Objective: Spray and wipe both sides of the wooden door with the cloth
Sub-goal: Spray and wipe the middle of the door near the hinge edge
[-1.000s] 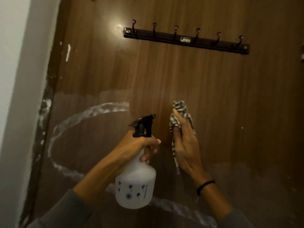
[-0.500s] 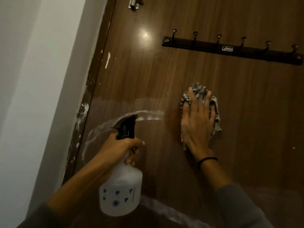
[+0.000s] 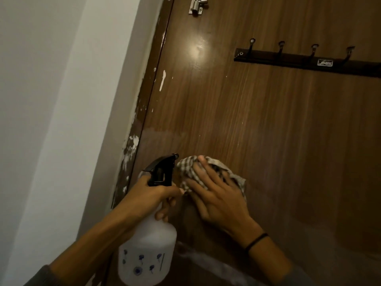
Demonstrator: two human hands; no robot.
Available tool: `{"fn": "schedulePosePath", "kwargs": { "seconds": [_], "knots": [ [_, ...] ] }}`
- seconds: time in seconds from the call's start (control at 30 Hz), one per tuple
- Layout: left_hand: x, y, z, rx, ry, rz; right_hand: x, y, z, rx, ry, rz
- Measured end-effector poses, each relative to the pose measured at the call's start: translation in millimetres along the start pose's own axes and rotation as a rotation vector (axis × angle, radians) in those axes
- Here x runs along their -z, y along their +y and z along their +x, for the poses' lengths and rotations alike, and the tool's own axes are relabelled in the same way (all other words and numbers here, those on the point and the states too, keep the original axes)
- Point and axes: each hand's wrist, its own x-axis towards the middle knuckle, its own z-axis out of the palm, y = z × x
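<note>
Currently: cloth (image 3: 188, 168) on door (image 3: 268, 131), lower left.
Fingers spread, the right hand (image 3: 218, 196) presses the checked cloth flat against the door near its left edge; the left hand (image 3: 147, 196) grips the spray bottle (image 3: 148, 251) by its neck, just beside the cloth. Above, a rail (image 3: 299, 62) shows 4 hooks.

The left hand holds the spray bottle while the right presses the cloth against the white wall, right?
No: the head view shows the right hand pressing the cloth against the wooden door instead. The left hand does hold the spray bottle.
</note>
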Motion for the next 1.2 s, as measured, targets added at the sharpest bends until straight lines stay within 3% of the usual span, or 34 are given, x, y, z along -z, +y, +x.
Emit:
{"fn": "schedulePosePath", "kwargs": {
  "seconds": [0.17,0.27,0.57,0.67,0.73,0.8,0.87,0.97,1.07,1.2],
  "knots": [
    [36.6,4.0,-10.0,0.026,0.082,0.06,16.9,25.3,62.4,-0.356,0.139,-0.05],
    [60.9,3.7,-12.8,0.001,0.158,0.049,13.3,15.8,116.4,-0.476,0.165,-0.088],
    [81.0,-12.7,-14.1,0.002,0.091,0.069,-19.4,-41.8,115.9,-0.122,0.048,-0.071],
    [81.3,-24.5,-13.3,0.088,0.156,0.049,-13.6,-43.9,116.0,-0.174,0.055,0.034],
    [85.2,-26.0,-15.4,0.125,0.178,0.041,-3.4,-47.7,119.9,-0.248,0.065,0.231],
    [90.1,-23.1,-16.3,0.109,0.167,0.049,8.0,-50.0,128.6,-0.34,0.112,0.48],
    [94.6,-17.7,-17.0,0.078,0.159,0.052,13.9,-47.6,146.8,-0.4,0.192,0.567],
    [104.4,-16.4,-16.0,0.039,0.165,0.061,3.8,-43.9,188.5,-0.373,0.142,0.4],
    [112.2,-17.7,-14.7,0.014,0.14,0.07,-18.5,-53.5,210.9,-0.181,0.058,0.067],
    [116.3,-25.8,-7.5,0.019,0.128,0.08,-39.3,-80.6,190.8,-0.086,0.085,0.026]
  ]
}}
